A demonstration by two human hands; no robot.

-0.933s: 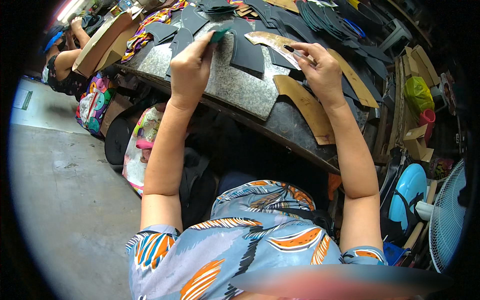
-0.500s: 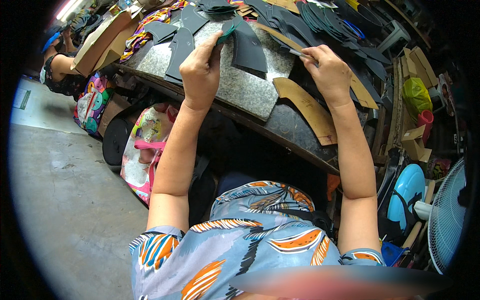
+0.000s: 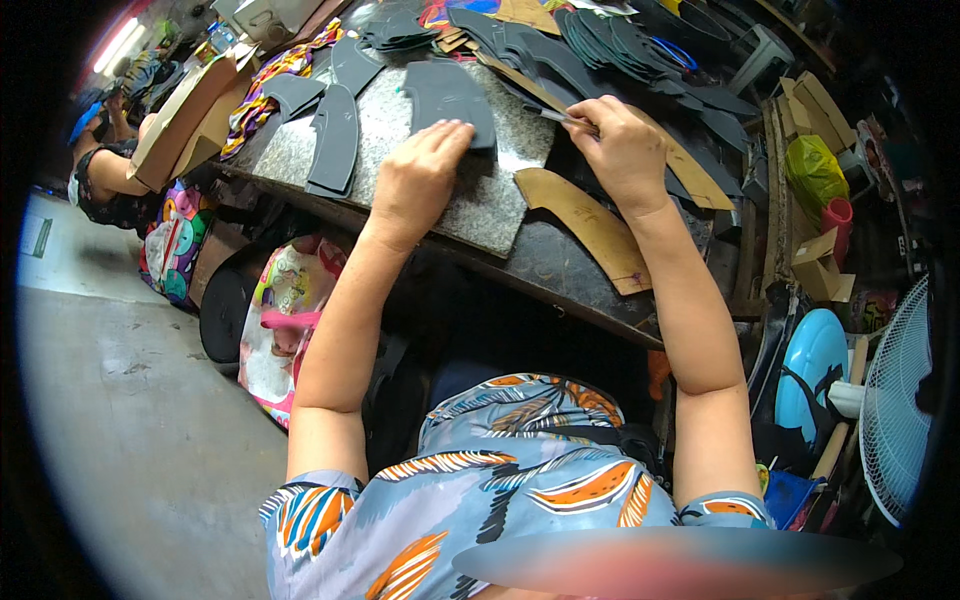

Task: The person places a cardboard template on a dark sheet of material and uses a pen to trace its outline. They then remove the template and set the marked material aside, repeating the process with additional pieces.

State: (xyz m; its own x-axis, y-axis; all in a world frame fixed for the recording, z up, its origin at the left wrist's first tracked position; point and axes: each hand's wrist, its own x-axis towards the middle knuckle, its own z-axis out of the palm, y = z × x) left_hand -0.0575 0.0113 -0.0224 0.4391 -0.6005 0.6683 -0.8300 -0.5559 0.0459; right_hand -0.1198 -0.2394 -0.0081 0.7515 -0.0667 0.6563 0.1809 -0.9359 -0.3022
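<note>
My left hand [image 3: 418, 180] rests on the lower edge of a curved dark grey sheet piece [image 3: 448, 92], its fingers lying over the piece and its thumb hidden. The piece lies on a speckled grey stone slab [image 3: 390, 110]. In my right hand [image 3: 622, 150] a slim silver pen-like tool [image 3: 552, 114] is pinched, its tip pointing left. A long tan curved template [image 3: 690, 170] passes behind the right hand. Another tan curved template [image 3: 585, 225] lies on the dark table below it. More curved grey pieces [image 3: 333, 140] lie left of the slab's middle.
Stacks of dark grey pieces [image 3: 610, 50] cover the table's far side. A cardboard box [image 3: 190, 120] stands at left, with another person [image 3: 105, 170] beyond it. Bags [image 3: 285, 320] sit below the table edge. A white fan [image 3: 895, 400] and a blue round stool [image 3: 812, 370] stand at right.
The green-edged piece that was raised in my left hand is no longer seen lifted; that hand now lies lower over a grey piece on the slab. My right hand still grips the tool.
</note>
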